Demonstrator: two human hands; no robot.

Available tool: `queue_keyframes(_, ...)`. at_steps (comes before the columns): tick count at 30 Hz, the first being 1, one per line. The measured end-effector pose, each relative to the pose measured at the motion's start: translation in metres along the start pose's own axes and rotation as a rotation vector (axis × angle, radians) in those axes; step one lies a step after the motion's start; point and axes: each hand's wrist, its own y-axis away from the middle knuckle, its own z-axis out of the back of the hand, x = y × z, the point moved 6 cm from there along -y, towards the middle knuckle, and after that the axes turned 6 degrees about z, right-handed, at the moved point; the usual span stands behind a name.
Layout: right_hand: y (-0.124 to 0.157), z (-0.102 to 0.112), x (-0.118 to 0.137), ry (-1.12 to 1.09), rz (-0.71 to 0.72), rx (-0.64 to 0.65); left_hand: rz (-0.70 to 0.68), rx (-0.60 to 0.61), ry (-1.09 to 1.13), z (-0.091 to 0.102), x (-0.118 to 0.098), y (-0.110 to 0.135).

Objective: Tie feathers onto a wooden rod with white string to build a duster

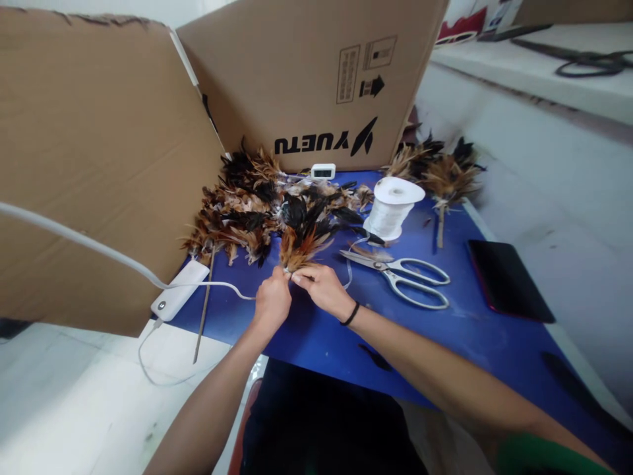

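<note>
A bunch of brown and black feathers (301, 245) stands up from between my hands, its quills gathered at the bottom. My left hand (273, 300) is closed around the base of the bunch. Right beside it, the thumb and fingers of my right hand (324, 289) pinch at the same base, where a bit of white shows. White ribbon (349, 272) runs behind my right hand toward the spool (393, 210). Just right of that hand lie scissors (408, 274) with light handles. The feather base itself is mostly hidden by my fingers.
Loose feather bunches (237, 221) pile up behind my hands on the blue table (316, 346). Cardboard (306, 79) walls off the back and left. A power bank (180, 290) with cables, a thin stick (202, 323), a small display (323, 172) and a phone (510, 280) lie around.
</note>
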Motion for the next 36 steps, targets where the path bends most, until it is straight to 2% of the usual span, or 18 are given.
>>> queue_keyframes(4,0.000,0.002,0.004,0.111,-0.064,-0.078,0.015,-0.079,-0.144,0.003,-0.008,0.004)
queue_keyframes(9,0.002,0.002,0.011,0.210,-0.073,-0.134,-0.010,-0.168,-0.260,-0.001,-0.017,0.008)
queue_keyframes(14,0.003,0.003,-0.001,0.077,-0.120,-0.209,-0.029,-0.263,-0.282,-0.005,-0.021,0.011)
queue_keyframes(20,0.003,0.001,-0.022,-0.188,-0.195,-0.292,-0.063,-0.304,-0.224,-0.005,-0.025,0.018)
queue_keyframes(24,0.004,0.002,-0.023,-0.329,-0.235,-0.323,-0.136,-0.364,0.020,0.004,-0.028,0.023)
queue_keyframes(29,0.003,0.005,-0.021,-0.405,-0.228,-0.332,-0.197,-0.384,0.515,0.019,-0.017,0.022)
queue_keyframes(33,0.003,0.004,-0.020,-0.429,-0.223,-0.320,-0.089,-0.315,0.871,0.010,0.003,0.010)
queue_keyframes(36,0.003,0.003,-0.020,-0.412,-0.217,-0.305,-0.031,-0.266,1.051,-0.002,0.011,0.003)
